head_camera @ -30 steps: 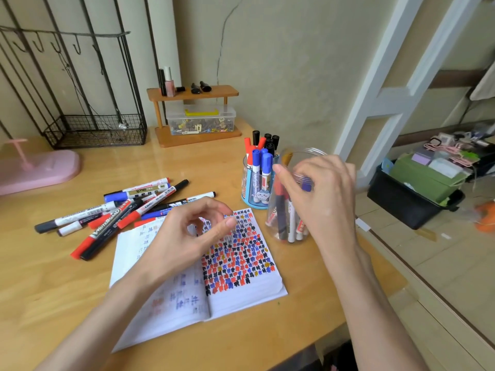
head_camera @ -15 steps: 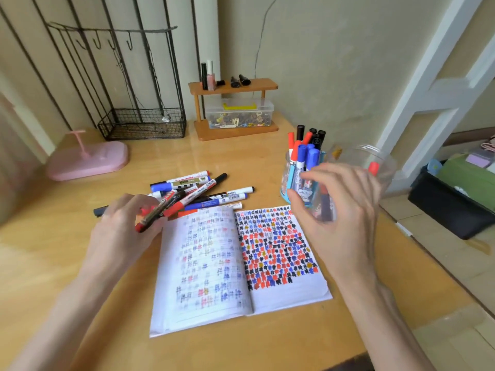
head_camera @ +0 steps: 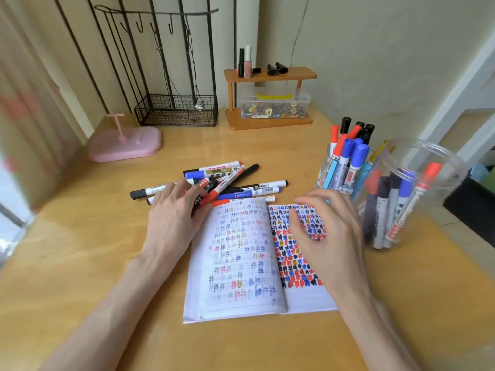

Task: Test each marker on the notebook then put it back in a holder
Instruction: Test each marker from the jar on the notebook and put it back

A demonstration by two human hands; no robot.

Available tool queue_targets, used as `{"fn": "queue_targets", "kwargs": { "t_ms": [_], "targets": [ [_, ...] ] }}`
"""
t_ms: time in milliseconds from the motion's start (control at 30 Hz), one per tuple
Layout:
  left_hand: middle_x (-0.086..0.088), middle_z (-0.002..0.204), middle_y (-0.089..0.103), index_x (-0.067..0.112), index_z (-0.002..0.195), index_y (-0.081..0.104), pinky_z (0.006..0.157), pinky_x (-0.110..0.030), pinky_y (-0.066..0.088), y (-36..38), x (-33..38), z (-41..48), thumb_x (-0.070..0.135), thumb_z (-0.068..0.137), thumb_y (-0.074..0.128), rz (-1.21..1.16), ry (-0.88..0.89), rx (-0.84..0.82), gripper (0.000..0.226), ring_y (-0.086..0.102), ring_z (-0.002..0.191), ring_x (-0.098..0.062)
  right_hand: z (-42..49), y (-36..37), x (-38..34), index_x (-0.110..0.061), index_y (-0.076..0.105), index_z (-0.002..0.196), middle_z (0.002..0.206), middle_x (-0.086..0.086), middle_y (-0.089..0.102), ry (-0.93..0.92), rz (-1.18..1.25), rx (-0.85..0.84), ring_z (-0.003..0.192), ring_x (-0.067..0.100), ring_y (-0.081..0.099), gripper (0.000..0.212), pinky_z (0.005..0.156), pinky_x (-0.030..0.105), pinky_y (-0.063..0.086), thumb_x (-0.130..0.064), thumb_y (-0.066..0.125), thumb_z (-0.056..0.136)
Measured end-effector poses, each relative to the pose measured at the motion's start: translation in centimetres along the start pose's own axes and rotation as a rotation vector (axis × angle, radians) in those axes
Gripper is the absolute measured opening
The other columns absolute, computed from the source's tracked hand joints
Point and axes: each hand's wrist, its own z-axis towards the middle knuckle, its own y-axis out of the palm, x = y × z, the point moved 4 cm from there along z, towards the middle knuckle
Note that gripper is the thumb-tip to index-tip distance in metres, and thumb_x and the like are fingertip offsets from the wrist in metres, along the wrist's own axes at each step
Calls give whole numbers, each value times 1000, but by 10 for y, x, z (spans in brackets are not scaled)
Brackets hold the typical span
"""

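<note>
Red-and-black marker [head_camera: 205, 192] gripped in left hand [head_camera: 171, 212]; empty, half-curled right hand [head_camera: 326, 234] could tip the clear plastic jar [head_camera: 417, 162] near the wooden desk's [head_camera: 442, 269] right edge.

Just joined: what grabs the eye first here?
The open notebook, its right page packed with red, blue and black test marks, lies centre frame. Loose markers lie piled behind it, partly under the left hand; the right hand hovers over the right page. A clear jar of markers stands at right.

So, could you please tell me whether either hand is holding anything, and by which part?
The left hand grips a red-and-black plastic marker around its barrel; the right hand holds nothing.
</note>
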Motion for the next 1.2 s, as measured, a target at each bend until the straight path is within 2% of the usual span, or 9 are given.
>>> {"fn": "queue_targets", "kwargs": {
  "t_ms": [133, 233, 333, 433, 500, 633, 800, 1033, 1200],
  "targets": [
    [-4, 92, 68, 13, 102, 75, 69, -39, 45, -7, 6, 0, 26, 95, 74, -73, -17, 75, 15, 60, 81, -30, -3, 6, 1, -17, 75, 102, 100, -7, 67, 38, 25, -77, 98, 14, 61, 12, 87, 31, 50, -14, 77, 91],
    [10, 89, 69, 21, 102, 77, 66, -28, 43, -20, 23, -3, 30, 97, 72, -442, -105, 11, 11, 62, 78, -11, -9, 16, 4, -22, 76, 102, 86, -17, 70, 240, 259, -223, 80, 9, 65, 8, 72, 30, 55, -20, 76, 94],
    [17, 94, 75, 26, 106, 77, 68, -15, 41, -28, 61, -13, 32, 99, 67, -709, -35, -157, 13, 68, 85, -5, -15, 24, 1, -20, 79, 104, 79, -5, 75, 568, 629, -345, 67, 12, 67, 22, 66, 29, 55, -38, 76, 92],
    [11, 95, 75, 29, 112, 73, 72, -26, 48, -21, 88, -29, 39, 101, 66, -782, 46, -330, 16, 68, 86, -15, -20, 18, -3, -3, 71, 81, 68, 9, 67, 712, 833, -238, 58, 17, 57, 36, 56, 25, 46, -36, 71, 95],
    [5, 93, 73, 31, 117, 69, 73, -37, 50, -17, 98, -36, 46, 102, 62, -761, 94, -375, 22, 65, 82, -19, -25, 13, -3, 6, 66, 82, 70, 13, 69, 726, 888, -176, 58, 20, 58, 39, 56, 27, 48, -28, 67, 99],
    [13, 101, 68, 29, 124, 64, 80, -25, 49, -22, 115, -45, 48, 108, 49, -573, 303, -331, 28, 64, 91, -9, -37, 7, -2, 5, 66, 81, 69, 15, 69, 756, 902, -173, 59, 22, 60, 39, 58, 28, 50, -30, 67, 99],
    [9, 95, 62, 24, 121, 62, 71, -30, 48, -26, 130, -51, 51, 111, 37, -462, 392, -337, 38, 60, 84, -16, -46, -4, -1, 0, 64, 78, 67, 13, 66, 725, 885, -154, 58, 20, 57, 36, 57, 28, 48, -32, 68, 96],
    [8, 74, 53, 22, 98, 66, 62, -20, 39, -25, 137, -51, 39, 110, 48, -715, 304, -454, 28, 46, 65, -13, -53, -19, 4, 2, 67, 84, 68, 9, 66, 639, 877, -222, 64, 18, 60, 33, 62, 26, 50, -26, 62, 100],
    [4, 73, 64, 25, 107, 77, 56, -23, 34, -22, 135, -51, 37, 106, 55, -918, 194, -650, 25, 40, 58, -9, -56, -24, 3, -3, 67, 98, 72, 5, 67, 562, 890, -254, 69, 12, 63, 18, 68, 21, 51, -19, 61, 100]
  ]
}}
